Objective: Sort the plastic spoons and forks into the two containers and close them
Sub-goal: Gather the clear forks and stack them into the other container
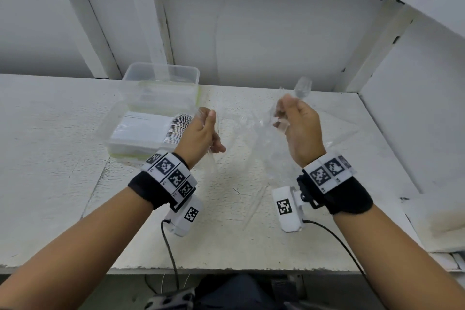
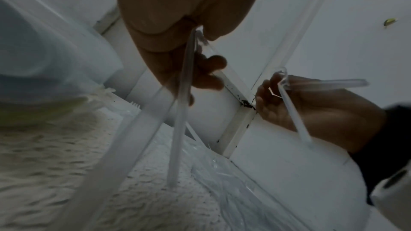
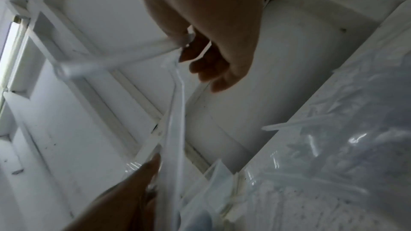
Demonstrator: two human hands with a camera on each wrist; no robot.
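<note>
Both hands are raised above the white table point(image 1: 50, 158). My left hand point(image 1: 214, 131) grips a few clear plastic utensils point(image 2: 180, 129) whose handles hang down; their heads are hidden in the fist. My right hand point(image 1: 284, 113) pinches clear utensils too, and a spoon bowl point(image 1: 303, 85) sticks up above the thumb. In the right wrist view one handle point(image 3: 175, 120) hangs down from the right hand point(image 3: 211, 55) and another points left. A clear container point(image 1: 110, 133) at the left holds a stacked row of spoons. A second clear container point(image 1: 161, 75) stands just behind it.
A loose pile of clear cutlery on crinkled clear wrap point(image 1: 251, 148) lies on the table between and below the hands, and shows in the right wrist view as the pile point(image 3: 333, 147). White walls and frame posts close the back and right. The table's front edge point(image 1: 226, 269) runs near my body.
</note>
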